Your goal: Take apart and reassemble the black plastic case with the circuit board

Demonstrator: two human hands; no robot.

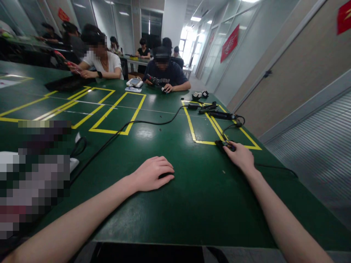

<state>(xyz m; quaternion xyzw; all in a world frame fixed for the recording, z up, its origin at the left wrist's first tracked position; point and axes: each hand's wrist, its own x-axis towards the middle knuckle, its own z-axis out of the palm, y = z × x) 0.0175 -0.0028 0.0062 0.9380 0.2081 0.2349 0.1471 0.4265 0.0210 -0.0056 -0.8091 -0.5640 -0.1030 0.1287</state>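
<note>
My left hand (pixel 155 173) rests palm-down on the green table, fingers together and lightly bent, with the thumb apart; nothing shows in it. Over at the right, my right hand (pixel 241 157) has its fingers closed on a small black piece with coloured inner parts (pixel 227 145), partly covered by the fingers. A thin cable runs up from near this piece toward a black tool with a long body (pixel 221 115). That tool lies across yellow tape, among other dark parts (pixel 208 107).
A black cable (pixel 142 121) crosses the table (pixel 170 219) from left to right. Yellow tape frames (pixel 127 129) mark its surface. Two small dark and white items (pixel 196 95) lie at the far right corner. Across sit two people (pixel 166 73) handling things. Blurred-out objects (pixel 41 182) stand at left.
</note>
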